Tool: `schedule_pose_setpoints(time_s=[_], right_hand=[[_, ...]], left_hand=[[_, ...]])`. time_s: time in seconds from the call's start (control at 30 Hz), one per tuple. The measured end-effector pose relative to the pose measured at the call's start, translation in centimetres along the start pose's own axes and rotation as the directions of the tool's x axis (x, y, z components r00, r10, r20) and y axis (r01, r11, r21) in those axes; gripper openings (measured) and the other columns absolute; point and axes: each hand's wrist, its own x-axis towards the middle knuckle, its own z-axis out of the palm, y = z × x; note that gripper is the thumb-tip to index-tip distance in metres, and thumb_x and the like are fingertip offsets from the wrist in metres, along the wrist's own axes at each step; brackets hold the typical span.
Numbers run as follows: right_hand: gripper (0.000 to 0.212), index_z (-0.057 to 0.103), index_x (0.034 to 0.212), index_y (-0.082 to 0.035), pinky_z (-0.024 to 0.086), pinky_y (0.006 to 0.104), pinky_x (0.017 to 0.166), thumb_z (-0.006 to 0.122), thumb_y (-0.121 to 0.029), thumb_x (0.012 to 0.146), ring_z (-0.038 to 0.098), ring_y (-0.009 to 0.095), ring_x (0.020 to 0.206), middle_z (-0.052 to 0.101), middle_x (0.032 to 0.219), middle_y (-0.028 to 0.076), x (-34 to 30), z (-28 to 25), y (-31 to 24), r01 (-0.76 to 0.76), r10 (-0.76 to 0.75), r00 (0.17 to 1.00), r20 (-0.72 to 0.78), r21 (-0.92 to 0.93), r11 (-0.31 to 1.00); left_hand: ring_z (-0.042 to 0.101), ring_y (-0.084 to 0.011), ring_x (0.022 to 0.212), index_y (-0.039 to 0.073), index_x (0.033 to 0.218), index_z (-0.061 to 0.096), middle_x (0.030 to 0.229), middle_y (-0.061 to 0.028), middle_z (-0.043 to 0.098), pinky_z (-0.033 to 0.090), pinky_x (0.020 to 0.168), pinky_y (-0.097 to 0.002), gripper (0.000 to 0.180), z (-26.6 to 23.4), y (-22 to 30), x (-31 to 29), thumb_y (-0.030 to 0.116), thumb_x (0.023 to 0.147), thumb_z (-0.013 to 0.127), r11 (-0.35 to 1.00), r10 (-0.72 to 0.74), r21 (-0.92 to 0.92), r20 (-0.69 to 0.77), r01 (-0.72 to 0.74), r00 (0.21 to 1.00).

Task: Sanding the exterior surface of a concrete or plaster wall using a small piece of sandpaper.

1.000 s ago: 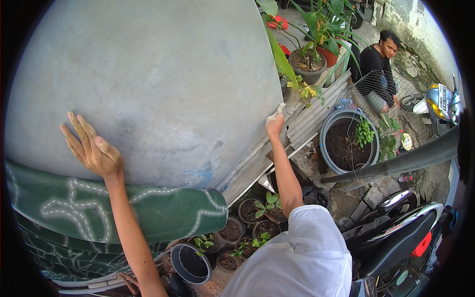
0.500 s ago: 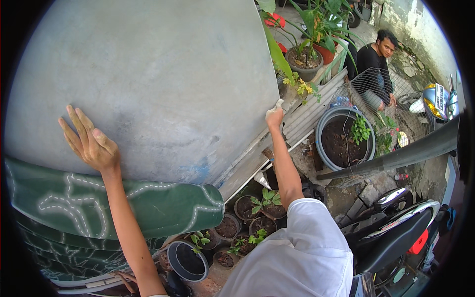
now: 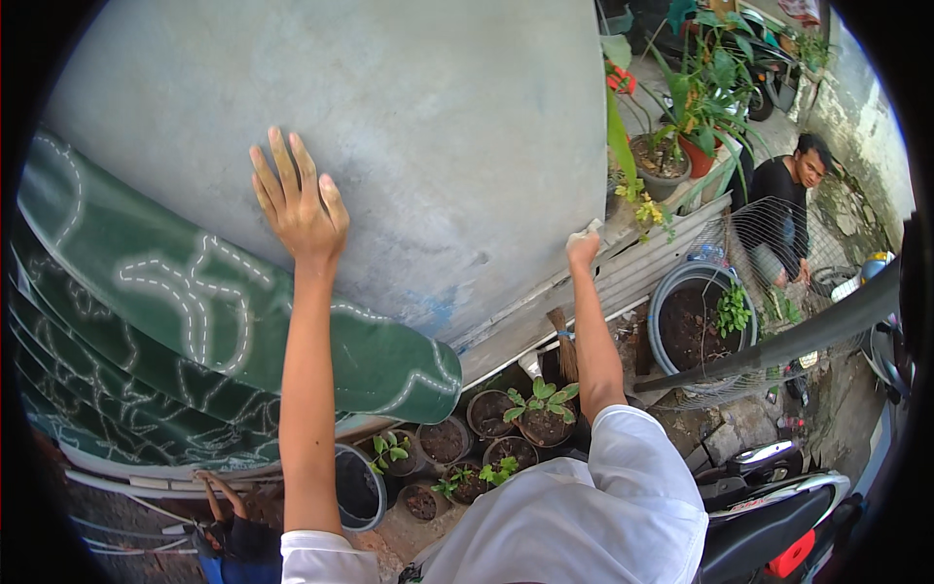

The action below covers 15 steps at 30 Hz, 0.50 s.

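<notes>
My left hand (image 3: 300,214) lies with its fingers spread against a broad grey surface (image 3: 428,127) that has a faint blue patch low down. Just below that hand is a green sheet (image 3: 233,326) with white dashed outlines, its rounded end reaching to the right. At the lower right edge of the grey surface, my right hand (image 3: 584,247) is closed. Something small and whitish shows at its fingers, but I cannot make out what it is. Below my right forearm a brush of brown bristles (image 3: 562,346) hangs near the ledge.
Several small plant pots (image 3: 488,414) stand below me, with a dark bucket (image 3: 358,487) beside them. Rightward are a large round planter (image 3: 671,282), wire mesh (image 3: 778,238), a crouching person (image 3: 773,200) and a motorcycle (image 3: 778,530). Another person (image 3: 233,530) has raised arms at lower left.
My left hand has moved right along the grey surface, closer to the blue patch. My right hand keeps to the edge. The view has shifted, and the person at lower left shows more.
</notes>
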Motion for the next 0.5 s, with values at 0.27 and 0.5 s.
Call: schedule_pose_setpoints(time_s=[0.27, 0.5], right_hand=[[0.028, 0.070, 0.105, 0.005, 0.053, 0.0481, 0.091, 0.053, -0.016, 0.097, 0.068, 0.049, 0.107, 0.073, 0.104, 0.030, 2.1, 0.5, 0.0, 0.014, -0.014, 0.999, 0.038, -0.008, 1.000], [0.036, 0.071, 0.101, 0.010, 0.054, 0.0532, 0.086, 0.048, -0.018, 0.100, 0.068, 0.053, 0.095, 0.073, 0.098, 0.033, 0.7, 2.4, 0.4, 0.069, -0.070, 0.996, -0.052, -0.021, 0.997]], left_hand=[[0.030, -0.0419, 0.158, 0.009, 0.158, 0.051, 0.170, -0.0163, 0.037, 0.021, 0.128, -0.0543, 0.057, 2.1, 1.7, -4.2, 0.030, 0.107, 0.037, 0.984, -0.106, 0.147, 0.047, 0.098, 0.993], [0.037, -0.0400, 0.156, 0.013, 0.151, 0.061, 0.166, -0.0122, 0.046, 0.023, 0.128, -0.0520, 0.055, 1.2, 0.7, -5.4, 0.030, 0.107, 0.033, 0.983, -0.125, 0.140, 0.036, 0.119, 0.991]])
